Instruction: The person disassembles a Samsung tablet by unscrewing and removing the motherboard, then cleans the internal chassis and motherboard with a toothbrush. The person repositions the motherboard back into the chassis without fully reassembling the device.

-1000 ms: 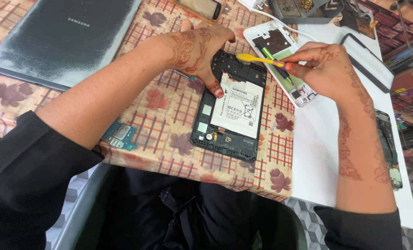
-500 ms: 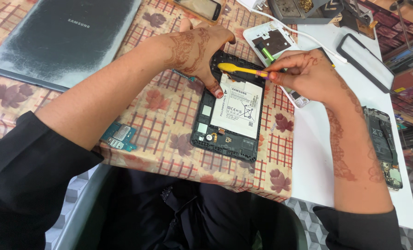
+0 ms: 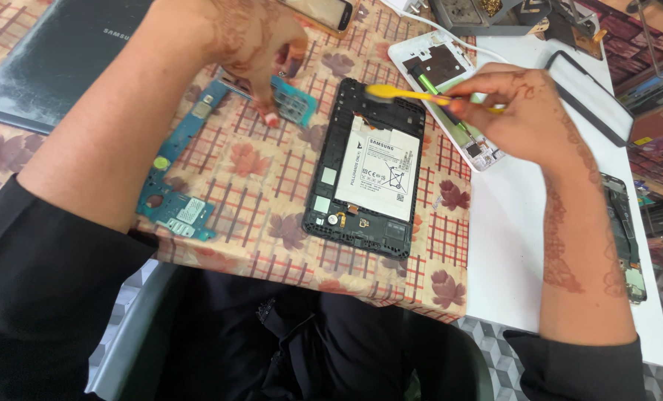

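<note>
Your opened tablet (image 3: 368, 174) lies back-up in the middle of the leaf-patterned tablecloth (image 3: 257, 186), its white battery (image 3: 378, 177) exposed in the black frame. Your right hand (image 3: 521, 111) pinches a yellow toothbrush (image 3: 406, 94) by the handle, fingers closed round it, with the bristle head resting on the tablet's top edge just above the battery. Judging from that, you are brushing the frame, so work in short, light strokes along the edge and keep the bristles off the battery and the small parts near the bottom of the frame.

Your left hand (image 3: 253, 44) is off the tablet, fingers curled with the tips down on a blue-green circuit board (image 3: 291, 104) just to its left; I cannot tell whether it grips the board or only presses it. The tablet is therefore unsteadied and may slide under a hard stroke.

A white phone chassis (image 3: 450, 96) sits right under your brushing hand, so room to the right is tight. A longer circuit board (image 3: 172, 197) lies near the table's front edge, and the tablet's lower end is near that edge too.
</note>
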